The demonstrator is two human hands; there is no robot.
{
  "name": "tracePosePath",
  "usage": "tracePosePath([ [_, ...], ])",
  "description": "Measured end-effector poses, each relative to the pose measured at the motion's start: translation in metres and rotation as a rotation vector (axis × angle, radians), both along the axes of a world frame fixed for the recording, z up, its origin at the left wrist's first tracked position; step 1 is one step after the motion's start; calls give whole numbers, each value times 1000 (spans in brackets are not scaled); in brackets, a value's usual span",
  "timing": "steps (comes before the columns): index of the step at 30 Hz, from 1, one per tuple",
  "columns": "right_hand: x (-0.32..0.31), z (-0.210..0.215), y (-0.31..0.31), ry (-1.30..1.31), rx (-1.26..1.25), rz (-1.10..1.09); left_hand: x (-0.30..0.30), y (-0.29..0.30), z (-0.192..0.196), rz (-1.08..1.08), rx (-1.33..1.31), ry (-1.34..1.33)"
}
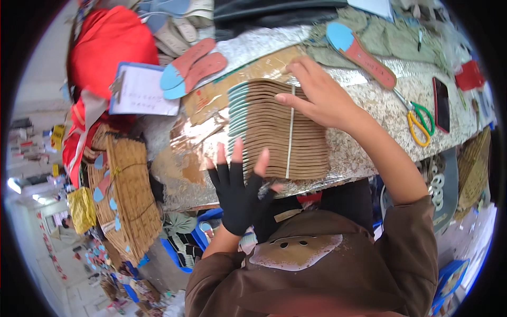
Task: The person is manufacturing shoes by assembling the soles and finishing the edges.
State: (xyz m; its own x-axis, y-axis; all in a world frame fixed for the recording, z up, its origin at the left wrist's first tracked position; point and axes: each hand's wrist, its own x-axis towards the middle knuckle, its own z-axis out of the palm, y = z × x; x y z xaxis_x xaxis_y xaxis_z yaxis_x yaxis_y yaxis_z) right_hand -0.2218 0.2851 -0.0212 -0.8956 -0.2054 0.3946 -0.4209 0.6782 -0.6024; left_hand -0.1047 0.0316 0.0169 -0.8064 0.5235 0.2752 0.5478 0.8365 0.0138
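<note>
A row of brown insoles with light-blue ends (264, 121) stands on edge, packed together on the worktable, with a white band (290, 137) running across it. My left hand (235, 195), in a black fingerless glove, has its fingers spread at the near left corner of the row. My bare right hand (319, 98) reaches over the far right part of the row, thumb and fingers apart. Its thumb is over the insoles near the band, and the fingers extend to the far edge. Whether either hand presses on the row I cannot tell.
Beyond the row lie loose red-and-blue insoles (198, 66) and a clipboard (145, 90). To the right are another insole (367, 61), scissors with green and yellow handles (420, 124) and a phone (441, 105). A bundled brown stack (129, 185) stands left of the table.
</note>
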Motion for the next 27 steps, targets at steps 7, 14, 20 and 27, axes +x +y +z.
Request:
tracePosePath([
  [7,-43,-5,-21,-543,242,62,67,-4,-56,289,1857,-1674],
  [14,6,46,-17,-565,-26,181,40,-12,-69,331,1972,-1619],
  [20,57,87,13,-497,-530,279,34,-5,-5,168,1398,-854],
  [27,97,-31,37,-461,-789,151,23,-34,-38,15,617,83],
])
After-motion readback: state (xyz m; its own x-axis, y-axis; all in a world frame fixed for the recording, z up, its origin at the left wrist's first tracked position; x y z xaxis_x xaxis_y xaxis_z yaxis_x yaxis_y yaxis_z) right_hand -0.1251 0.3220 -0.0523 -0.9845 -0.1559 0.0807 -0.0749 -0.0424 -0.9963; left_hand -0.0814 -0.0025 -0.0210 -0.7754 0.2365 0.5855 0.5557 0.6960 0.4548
